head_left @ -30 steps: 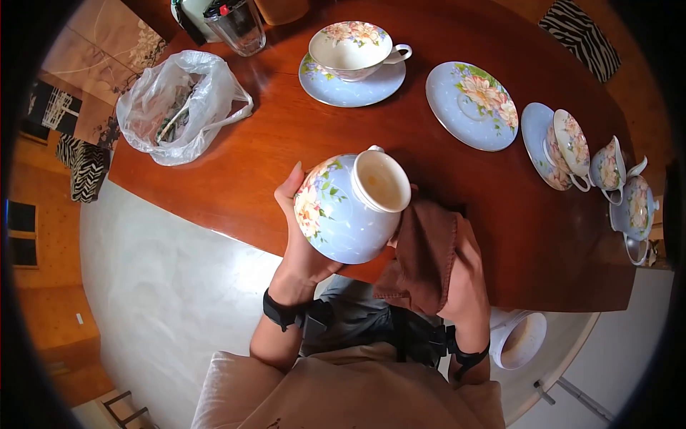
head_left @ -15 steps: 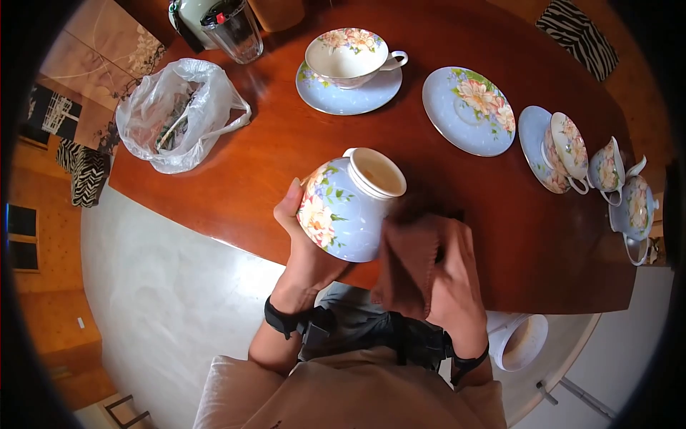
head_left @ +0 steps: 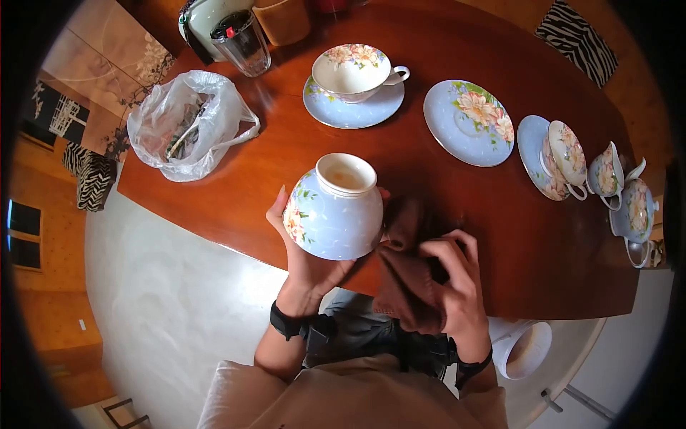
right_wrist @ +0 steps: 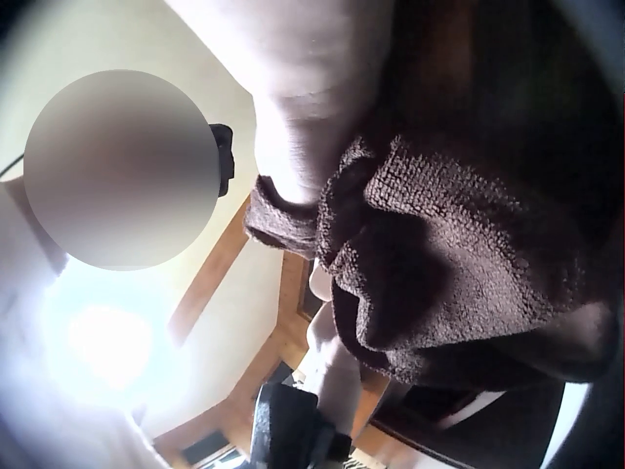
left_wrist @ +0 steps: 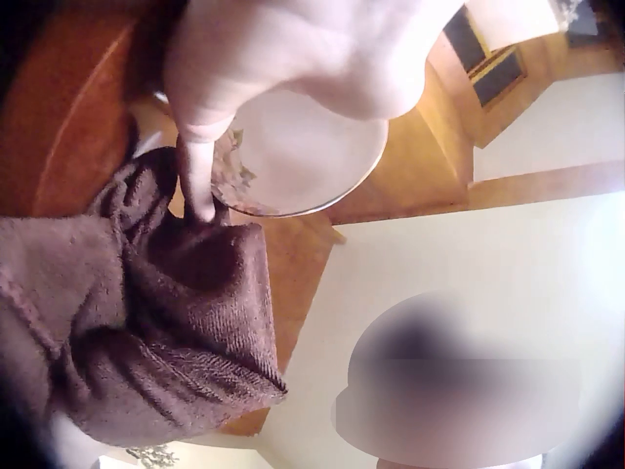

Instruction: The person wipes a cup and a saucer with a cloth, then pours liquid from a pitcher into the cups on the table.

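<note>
My left hand [head_left: 309, 270] holds a blue teacup [head_left: 336, 222] with peach flowers, bottom up, its round white foot facing the head camera. The left wrist view shows the pale inside of this teacup [left_wrist: 308, 161] and its thin rim, with a finger at the edge. To the right, my right hand [head_left: 461, 289] grips a dark brown cloth [head_left: 409, 286], which hangs in folds close beside the cup. In the right wrist view the bunched cloth [right_wrist: 469, 254] covers most of the fingers.
A cup [head_left: 351, 75] on a saucer [head_left: 354, 114] and a bare saucer [head_left: 468, 125] stand farther back. At right are another cup [head_left: 568, 151], a creamer [head_left: 606, 171] and a lidded pot [head_left: 636, 211]. A plastic bag [head_left: 187, 129] and a glass tumbler [head_left: 246, 50] lie left; a bin [head_left: 525, 350] is below.
The cup has shifted left and turned, its foot now pointing more upward. My right hand has drawn the cloth down and away from the cup's side.
</note>
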The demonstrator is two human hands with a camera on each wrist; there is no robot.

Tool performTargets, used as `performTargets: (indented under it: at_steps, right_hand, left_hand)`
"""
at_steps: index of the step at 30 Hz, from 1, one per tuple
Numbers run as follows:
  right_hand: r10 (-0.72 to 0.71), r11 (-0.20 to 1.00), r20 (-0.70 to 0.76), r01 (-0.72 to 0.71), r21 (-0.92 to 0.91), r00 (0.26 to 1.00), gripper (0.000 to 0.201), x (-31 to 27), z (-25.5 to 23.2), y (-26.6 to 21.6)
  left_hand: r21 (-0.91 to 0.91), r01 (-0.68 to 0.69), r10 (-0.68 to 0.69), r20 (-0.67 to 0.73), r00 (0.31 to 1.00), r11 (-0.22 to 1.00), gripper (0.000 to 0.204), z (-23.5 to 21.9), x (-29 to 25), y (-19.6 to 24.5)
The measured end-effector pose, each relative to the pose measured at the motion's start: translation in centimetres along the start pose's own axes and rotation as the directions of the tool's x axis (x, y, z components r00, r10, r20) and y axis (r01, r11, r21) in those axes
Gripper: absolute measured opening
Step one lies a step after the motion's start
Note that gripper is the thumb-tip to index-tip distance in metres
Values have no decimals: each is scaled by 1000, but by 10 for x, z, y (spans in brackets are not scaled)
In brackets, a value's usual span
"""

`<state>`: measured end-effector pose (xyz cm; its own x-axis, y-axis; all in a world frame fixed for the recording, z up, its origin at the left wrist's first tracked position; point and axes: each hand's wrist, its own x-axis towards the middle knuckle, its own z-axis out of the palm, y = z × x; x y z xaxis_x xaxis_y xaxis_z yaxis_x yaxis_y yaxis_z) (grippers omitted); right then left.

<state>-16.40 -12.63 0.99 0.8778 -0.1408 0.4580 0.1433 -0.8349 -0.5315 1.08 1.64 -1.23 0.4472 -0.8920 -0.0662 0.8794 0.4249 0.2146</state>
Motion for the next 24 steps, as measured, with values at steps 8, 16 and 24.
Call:
performTargets:
  at_steps: [8, 16, 24]
  right_hand:
    - [25, 998, 74, -20, -68, 997, 72, 4, 7, 2]
    - [-11, 999, 159, 19, -50, 987, 27, 13, 3, -6]
    - [-21, 997, -13, 22, 80, 1000, 30, 4, 2, 1]
  left_hand:
    - [141, -5, 28, -159, 987, 990, 90, 0, 0, -5]
    - [186, -30, 54, -123, 991, 982, 84, -8, -2, -5]
    - [89, 12, 4, -184, 983, 996, 97, 15, 2, -3]
